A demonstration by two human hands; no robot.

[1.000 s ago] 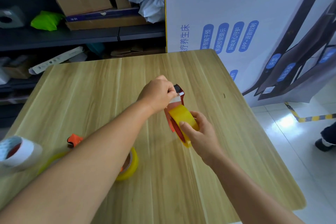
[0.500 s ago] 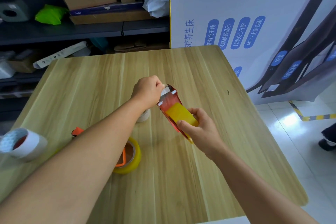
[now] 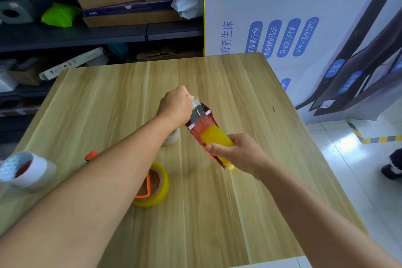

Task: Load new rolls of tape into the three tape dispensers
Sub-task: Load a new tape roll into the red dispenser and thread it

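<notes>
My light wood-grain table [image 3: 217, 213] with rounded corners carries a yellow tape roll [image 3: 159, 191] lying flat near the middle, with an orange plastic dispenser [image 3: 146, 189] seated in its core. A white roll of tape [image 3: 25, 171] lies at my left edge, tilted on its side. A small whitish roll [image 3: 173, 137] sits farther out, partly hidden behind my forearm.

Above the light wooden counter [image 3: 217, 213], the right hand [image 3: 241, 154] held a red dispenser [image 3: 199, 124] carrying a yellow tape roll [image 3: 215, 136]; the left hand [image 3: 176, 107] pinched the clear tape end [image 3: 195, 102].
</notes>
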